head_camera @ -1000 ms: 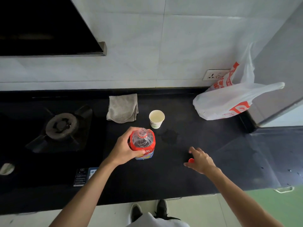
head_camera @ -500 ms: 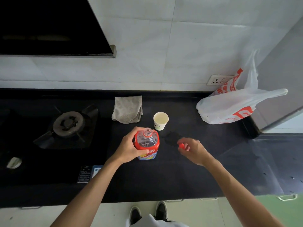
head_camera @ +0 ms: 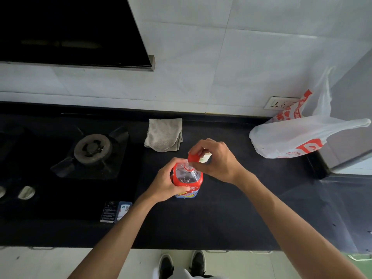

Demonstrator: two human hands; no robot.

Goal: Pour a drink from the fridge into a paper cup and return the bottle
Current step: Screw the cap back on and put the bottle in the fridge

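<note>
A clear plastic bottle (head_camera: pixel 187 178) with a red label stands upright on the black counter (head_camera: pixel 221 214). My left hand (head_camera: pixel 164 184) grips its side. My right hand (head_camera: pixel 216 160) pinches the red cap (head_camera: pixel 192 158) just above and slightly behind the open bottle mouth. The white paper cup (head_camera: pixel 205 158) stands behind the bottle, mostly hidden by my right hand, so its contents cannot be seen.
A folded grey cloth (head_camera: pixel 164 134) lies behind the bottle. A gas burner (head_camera: pixel 92 147) sits to the left, under a dark range hood (head_camera: pixel 70 31). A white and red plastic bag (head_camera: pixel 302 135) rests at the right by a wall socket (head_camera: pixel 278 103). My shoes (head_camera: pixel 182 264) show below the counter edge.
My right hand picked the red cap up from the counter at the right and carried it left to just above the bottle mouth. My left hand kept hold of the bottle.
</note>
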